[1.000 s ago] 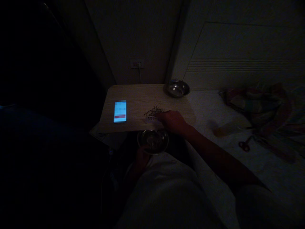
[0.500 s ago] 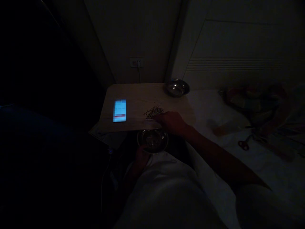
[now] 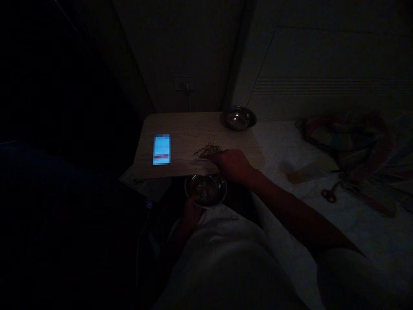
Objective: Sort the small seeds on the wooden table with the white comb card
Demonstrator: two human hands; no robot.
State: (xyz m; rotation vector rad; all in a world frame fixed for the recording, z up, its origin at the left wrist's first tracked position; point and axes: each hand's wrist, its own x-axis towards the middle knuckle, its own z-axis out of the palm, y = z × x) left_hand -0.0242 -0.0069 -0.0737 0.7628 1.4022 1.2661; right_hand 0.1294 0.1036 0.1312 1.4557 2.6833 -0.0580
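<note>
The room is very dark. My left hand (image 3: 192, 207) is closed on the near left rim of a shiny metal bowl (image 3: 222, 192), its thumb over the edge. This bowl sits just below the front edge of the small wooden table (image 3: 180, 125). Over the tabletop, my right hand (image 3: 234, 163) is closed, with a thin, pale, flat piece (image 3: 201, 162) at its fingertips; its exact kind is too dim to make out. Right behind that piece lies a scattered heap of small dark seed-like bits (image 3: 209, 149). What the held bowl contains is unclear.
A lit phone (image 3: 161, 149) lies on the table's left side. Another metal bowl (image 3: 239, 118) stands at the back right corner. On the white sheet to the right are red-handled scissors (image 3: 329, 196), a clear container (image 3: 303, 173) and a patterned cloth (image 3: 348, 137). A wall socket (image 3: 183, 84) holds a plug.
My right hand and the flat piece have shifted very slightly away from me, toward the dark bits. My left hand keeps its hold on the bowl.
</note>
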